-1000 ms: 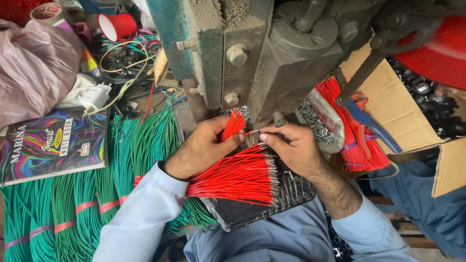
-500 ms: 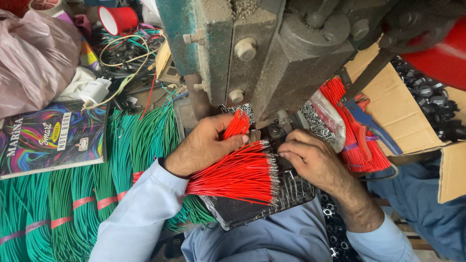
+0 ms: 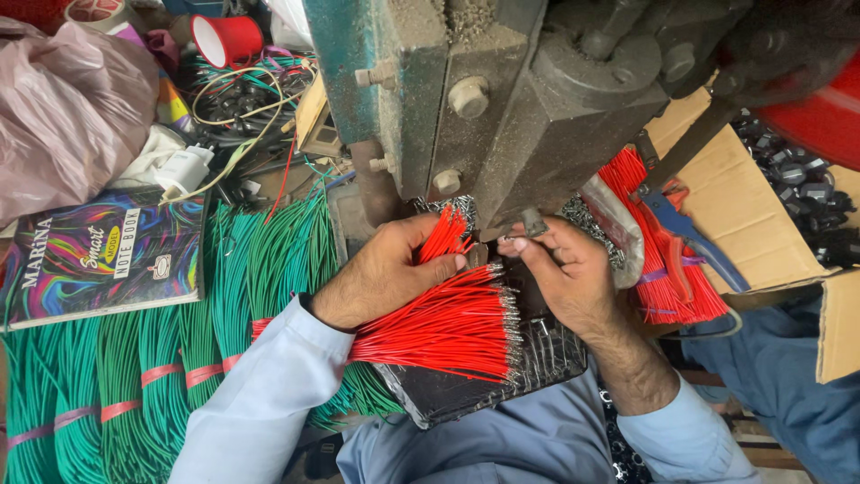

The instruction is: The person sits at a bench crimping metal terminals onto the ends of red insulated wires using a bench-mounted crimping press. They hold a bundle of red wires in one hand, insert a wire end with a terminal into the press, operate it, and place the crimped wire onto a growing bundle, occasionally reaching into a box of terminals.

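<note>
My left hand [image 3: 383,271] grips a small bunch of short red wires [image 3: 445,235], their ends pointing up toward the base of a heavy green and grey press machine [image 3: 502,99]. My right hand [image 3: 566,273] pinches something small and metallic at the press's jaw, just right of the left fingertips; what it is I cannot make out. Below both hands a fan of cut red wires with metal tips [image 3: 448,327] lies on a dark tray [image 3: 502,385] on my lap.
Bundles of green wires [image 3: 161,358] tied with pink bands fill the left. A colourful notebook [image 3: 94,255], a pink plastic bag [image 3: 63,116] and a red cup [image 3: 228,38] lie beyond. At right sit more red wires [image 3: 663,269], blue pliers [image 3: 694,235] and a cardboard box [image 3: 770,215].
Both hands stay at the press jaw. My right hand has shifted slightly, its fingers now pinched closer to the left fingertips.
</note>
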